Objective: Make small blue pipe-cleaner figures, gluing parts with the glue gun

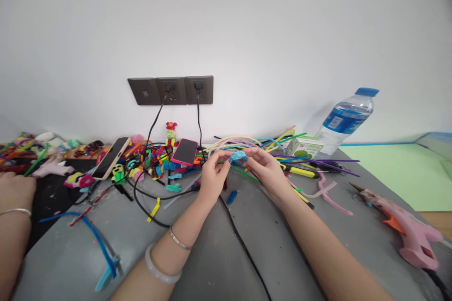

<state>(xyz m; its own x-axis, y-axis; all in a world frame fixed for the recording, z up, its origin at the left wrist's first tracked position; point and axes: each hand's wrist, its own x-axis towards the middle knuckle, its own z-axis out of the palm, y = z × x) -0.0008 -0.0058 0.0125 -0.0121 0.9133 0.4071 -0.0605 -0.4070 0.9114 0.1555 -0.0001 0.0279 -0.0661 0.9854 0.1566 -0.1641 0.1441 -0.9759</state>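
My left hand point(213, 176) and my right hand point(264, 167) meet above the grey table point(219, 254), both pinching a small blue pipe-cleaner piece point(238, 156) between their fingertips. The left wrist wears a pale bangle and a thin bracelet. A short blue scrap point(231, 196) lies on the table just under the hands. Long coloured pipe cleaners point(247, 143) fan out behind the hands.
A pink glue gun point(406, 228) lies at the right. A water bottle point(344, 122) and green box point(304, 147) stand near the wall. Two phones point(184, 151) point(111, 157) charge from wall sockets point(171, 90); black cables cross the table. Another person's arm point(12, 216) rests at the left.
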